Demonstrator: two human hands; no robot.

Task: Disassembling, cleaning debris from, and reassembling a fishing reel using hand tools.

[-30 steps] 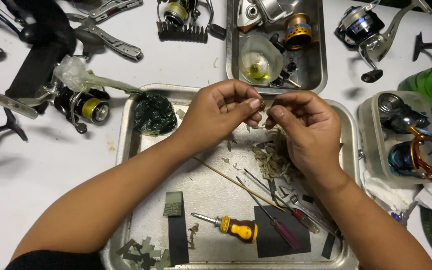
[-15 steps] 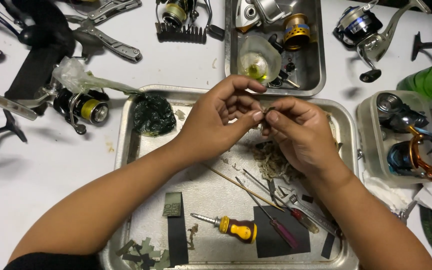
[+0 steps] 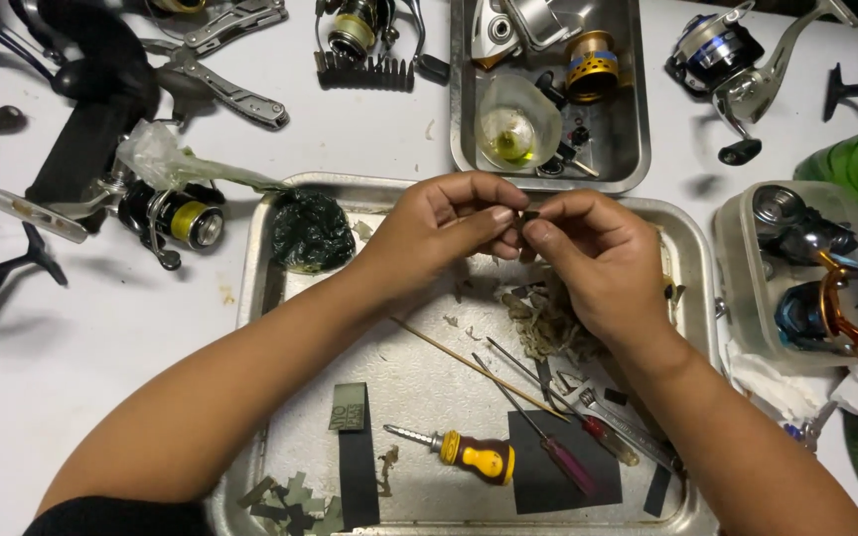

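Note:
My left hand and my right hand meet fingertip to fingertip above a metal work tray. Together they pinch a tiny dark part; its shape is too small to make out. Under my right hand lies a heap of frayed tan scraps. Nearer me in the tray are a yellow-handled screwdriver, a red-handled screwdriver, a thin wooden stick and black strips.
A dark green wad sits in the tray's far left corner. A second metal tray behind holds a clear cup and reel parts. Fishing reels and pliers lie left; a plastic tub of reel parts stands right.
Both hands have shifted slightly left and their fingertips have drawn closer together around the small part. Nothing else in the tray moved.

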